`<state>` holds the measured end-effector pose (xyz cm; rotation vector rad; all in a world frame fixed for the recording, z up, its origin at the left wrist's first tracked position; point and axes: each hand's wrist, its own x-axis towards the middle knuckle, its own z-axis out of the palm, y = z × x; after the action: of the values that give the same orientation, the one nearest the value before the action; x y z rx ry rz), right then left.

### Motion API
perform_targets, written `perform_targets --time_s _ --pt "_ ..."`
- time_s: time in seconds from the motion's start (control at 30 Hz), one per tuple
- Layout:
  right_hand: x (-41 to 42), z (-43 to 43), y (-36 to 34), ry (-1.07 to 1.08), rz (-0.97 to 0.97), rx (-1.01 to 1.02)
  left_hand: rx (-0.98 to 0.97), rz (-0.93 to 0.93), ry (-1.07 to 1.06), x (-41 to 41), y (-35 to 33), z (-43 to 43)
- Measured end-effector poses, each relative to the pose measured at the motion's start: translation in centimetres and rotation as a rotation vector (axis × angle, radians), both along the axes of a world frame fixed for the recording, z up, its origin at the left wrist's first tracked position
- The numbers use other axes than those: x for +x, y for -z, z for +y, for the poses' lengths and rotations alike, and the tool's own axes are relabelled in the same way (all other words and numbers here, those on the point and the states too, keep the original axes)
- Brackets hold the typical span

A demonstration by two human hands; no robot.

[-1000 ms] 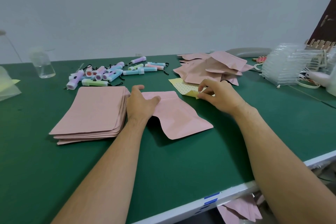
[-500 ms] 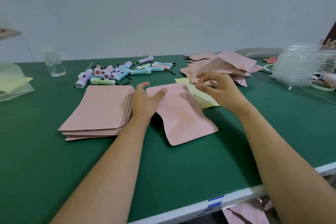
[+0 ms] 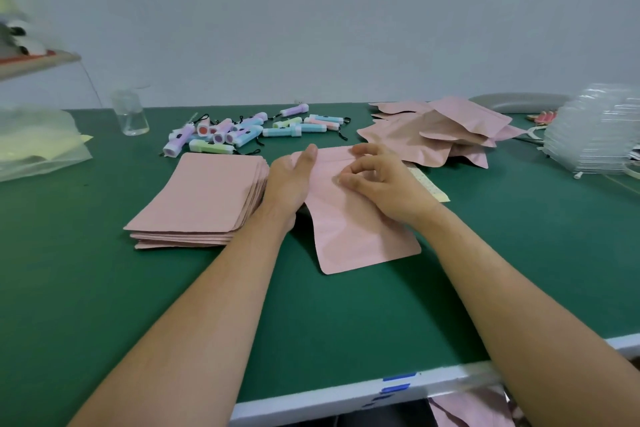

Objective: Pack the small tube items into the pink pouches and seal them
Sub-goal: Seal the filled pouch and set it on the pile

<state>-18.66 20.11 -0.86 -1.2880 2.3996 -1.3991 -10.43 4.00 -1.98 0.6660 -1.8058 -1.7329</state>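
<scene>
the pink pouch [image 3: 360, 229] lies flat on the green table [image 3: 104, 288], just beside the stack of flat pouches [image 3: 197, 198]. it looks light, thin and limp, probably slick, so it is best taken at the firmer mouth strip rather than the floppy body. the right hand [image 3: 384, 180] is curled, fingertips pinching the pouch's face near the mouth. the left hand [image 3: 287, 184] rests on the upper left edge, thumb straight; whether its hidden fingers grip i cannot tell. the tubes [image 3: 242, 132] lie beyond.

Yellow sheet [image 3: 429, 185] mostly beneath right hand [image 3: 384, 180]
</scene>
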Motion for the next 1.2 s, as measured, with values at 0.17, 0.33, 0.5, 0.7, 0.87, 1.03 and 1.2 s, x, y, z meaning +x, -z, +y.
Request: perform_targets --time_s 0.17,0.33,0.5,0.7,0.87,1.03,1.2 --pt "0.2 -0.1 0.0 0.083 0.041 0.003 -0.044 0.043 0.005 -0.2 -0.3 1.1" --pt "0.6 0.0 -0.6 0.158 0.062 -0.004 -0.071 0.019 -0.018 -0.6 -0.3 1.5" --pt "0.6 0.2 -1.3 0.131 -0.007 -0.144 0.328 0.140 0.145 -0.1 -1.2 1.5" --pt "-0.6 1.2 -1.4 0.113 -0.362 -0.248 0.457 0.231 0.021 -0.3 -0.7 0.5" --pt "-0.6 1.0 -1.0 0.047 -0.409 -0.230 0.439 0.266 0.104 0.2 -0.3 -0.6" --pt "-0.6 0.4 -0.9 0.105 -0.401 -0.316 0.389 0.123 0.397 0.5 0.3 0.0" --pt "-0.6 0.7 -0.7 0.055 -0.343 -0.271 0.212 0.126 0.358 0.2 0.8 0.2"
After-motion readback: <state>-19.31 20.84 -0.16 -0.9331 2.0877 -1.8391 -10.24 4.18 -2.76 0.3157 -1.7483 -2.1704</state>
